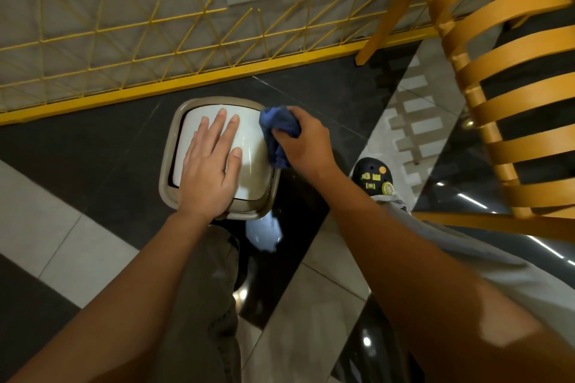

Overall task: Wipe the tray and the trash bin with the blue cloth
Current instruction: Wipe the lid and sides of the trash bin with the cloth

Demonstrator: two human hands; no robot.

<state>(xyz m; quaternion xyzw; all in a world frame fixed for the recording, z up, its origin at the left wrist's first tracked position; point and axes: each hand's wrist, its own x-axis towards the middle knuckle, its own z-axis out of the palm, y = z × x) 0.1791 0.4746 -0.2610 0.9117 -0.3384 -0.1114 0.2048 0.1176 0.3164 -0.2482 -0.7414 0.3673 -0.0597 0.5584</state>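
Blue cloth (279, 130) bunched in right hand (306, 143); left hand (211, 158) flat (lid).

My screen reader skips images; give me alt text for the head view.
Seen from above, a person's left hand rests flat on the white lid of a trash bin while the right hand grips a bunched blue cloth against the lid's right edge. The bin stands on dark floor tiles beside a yellow wire fence and a yellow slatted chair.
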